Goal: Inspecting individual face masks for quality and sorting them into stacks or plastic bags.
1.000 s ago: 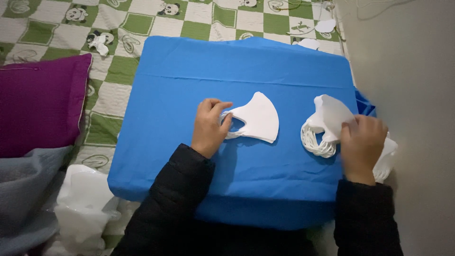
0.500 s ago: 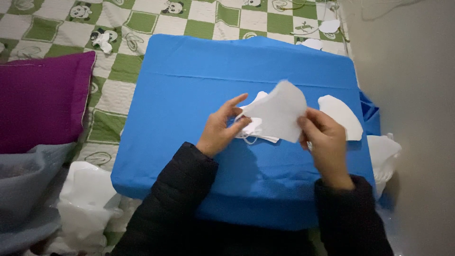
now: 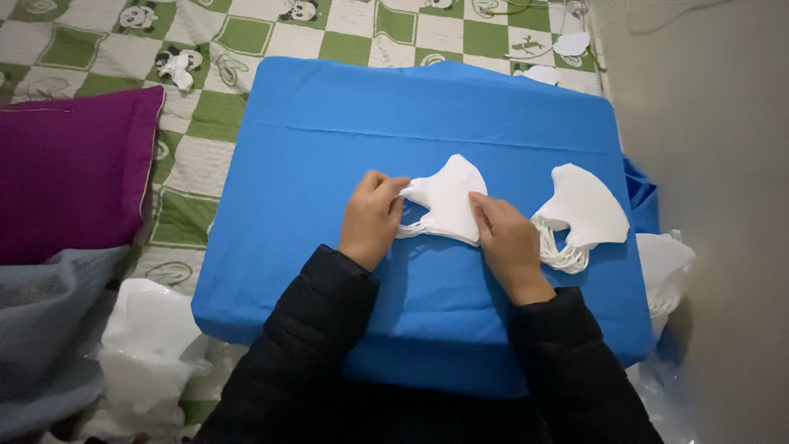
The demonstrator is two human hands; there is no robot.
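On the blue-covered board [image 3: 329,148], the left hand [image 3: 371,218] is pinching the left tip and ear loop of a white folded mask [image 3: 448,200] lying near the board's middle. The right hand [image 3: 508,240] is pressing its fingers flat on the mask's right edge. Keeping edges aligned while pressing looks wise. A mask stack [image 3: 582,210] is lying rightward.

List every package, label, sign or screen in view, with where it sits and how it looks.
No labels, signs or screens show.
White plastic bag: lower left, beside the blue-covered surface, crumpled and translucent.
White bag: right edge, by the grey wall, partly hidden.
Both hands, left hand and right hand, rest on an unwrapped folded white mask, not on a package.
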